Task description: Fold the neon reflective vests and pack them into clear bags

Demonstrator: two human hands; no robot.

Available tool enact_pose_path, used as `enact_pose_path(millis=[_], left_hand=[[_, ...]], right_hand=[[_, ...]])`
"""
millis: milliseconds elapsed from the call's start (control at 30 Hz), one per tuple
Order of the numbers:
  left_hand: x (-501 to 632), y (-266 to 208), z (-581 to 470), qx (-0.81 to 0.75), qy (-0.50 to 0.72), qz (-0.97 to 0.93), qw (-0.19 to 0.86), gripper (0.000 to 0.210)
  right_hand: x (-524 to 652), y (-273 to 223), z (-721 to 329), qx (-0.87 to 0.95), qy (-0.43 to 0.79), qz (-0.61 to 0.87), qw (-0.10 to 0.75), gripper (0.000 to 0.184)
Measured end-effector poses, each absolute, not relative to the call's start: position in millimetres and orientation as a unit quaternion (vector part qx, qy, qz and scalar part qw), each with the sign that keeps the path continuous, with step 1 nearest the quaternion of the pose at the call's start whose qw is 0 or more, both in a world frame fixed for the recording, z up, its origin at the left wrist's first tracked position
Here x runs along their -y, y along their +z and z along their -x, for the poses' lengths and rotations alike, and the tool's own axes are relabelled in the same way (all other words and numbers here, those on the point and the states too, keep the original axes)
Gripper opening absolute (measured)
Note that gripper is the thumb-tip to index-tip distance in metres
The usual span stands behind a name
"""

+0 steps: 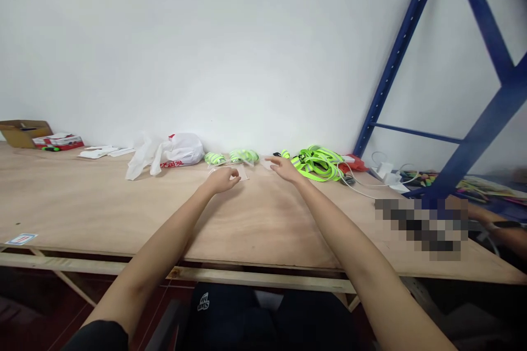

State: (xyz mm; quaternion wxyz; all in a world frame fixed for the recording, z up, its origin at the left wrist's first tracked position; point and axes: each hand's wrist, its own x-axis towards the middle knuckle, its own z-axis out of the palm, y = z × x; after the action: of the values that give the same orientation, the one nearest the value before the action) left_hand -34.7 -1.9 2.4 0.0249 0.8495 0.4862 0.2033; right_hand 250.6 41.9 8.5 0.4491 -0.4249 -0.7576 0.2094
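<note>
Over the middle of the wooden table (255, 225) both forearms reach forward. My left hand (225, 180) has its fingers loosely bent and apart, with nothing seen in them; it is close to a clear plastic bag (244, 175). My right hand (284, 168) is open, fingers stretched to the left, beside another piece of clear plastic (267, 163). Behind the hands lie two bundles in neon yellow-green and silver stripes, a left one (214, 159) and a right one (244, 156). Right of my right hand is a tangled heap of neon reflective straps (317, 164).
Left of the bundles sits a white plastic bag (183, 149). Farther left are white papers (101, 152), a red-and-white box (58, 141) and a cardboard box (25, 132). A blue metal frame (401, 46), white cable and chargers (387, 171), and another person's arm (481, 216) are right.
</note>
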Motion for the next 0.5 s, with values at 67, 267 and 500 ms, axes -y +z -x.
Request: enact_pose_path(millis=[67, 267, 500], left_hand=[[0, -8, 25, -0.488, 0.194, -0.85, 0.031, 0.044], [-2, -26, 10, -0.483, 0.145, -0.86, 0.074, 0.056], [6, -3, 23, -0.427, 0.129, -0.891, 0.081, 0.052]], right_hand=[[-29, -14, -257, 0.78, 0.173, 0.447, 0.402, 0.031], [0, -50, -300, 0.779, 0.053, 0.541, 0.312, 0.036], [5, -51, -367, 0.675, -0.011, 0.703, 0.223, 0.058]])
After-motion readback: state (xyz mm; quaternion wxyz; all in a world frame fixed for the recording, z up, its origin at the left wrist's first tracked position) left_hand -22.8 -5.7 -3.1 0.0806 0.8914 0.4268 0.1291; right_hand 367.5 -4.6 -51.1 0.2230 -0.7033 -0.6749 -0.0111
